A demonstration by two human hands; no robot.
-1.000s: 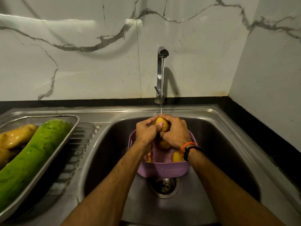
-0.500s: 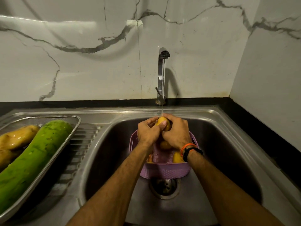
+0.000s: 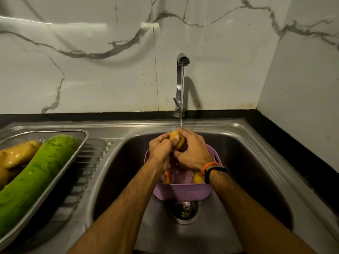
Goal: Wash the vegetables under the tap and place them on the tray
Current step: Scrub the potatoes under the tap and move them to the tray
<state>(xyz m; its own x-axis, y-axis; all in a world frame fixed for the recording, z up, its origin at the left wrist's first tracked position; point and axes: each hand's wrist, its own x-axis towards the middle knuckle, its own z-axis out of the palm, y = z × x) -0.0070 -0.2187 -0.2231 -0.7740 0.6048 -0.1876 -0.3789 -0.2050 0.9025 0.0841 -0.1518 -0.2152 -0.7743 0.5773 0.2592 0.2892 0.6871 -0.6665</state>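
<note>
Head view of a steel sink (image 3: 256, 149) set against a marble wall. A thin stream of water falls from the tap (image 3: 180, 83) onto a yellow potato (image 3: 176, 139) held above the basin. The left hand (image 3: 160, 150) and the right hand (image 3: 192, 153) meet around the potato, the fingers of both clamped on it. Directly below them a lilac perforated basket (image 3: 181, 191) sits over the drain (image 3: 184, 210); another yellow potato (image 3: 198, 177) lies inside it. On the draining board to the left, a metal tray (image 3: 80, 143) carries a long green gourd (image 3: 36, 176) and washed potatoes (image 3: 17, 154) beside it. Two bands (image 3: 212, 168), orange and black, circle the right wrist.
</note>
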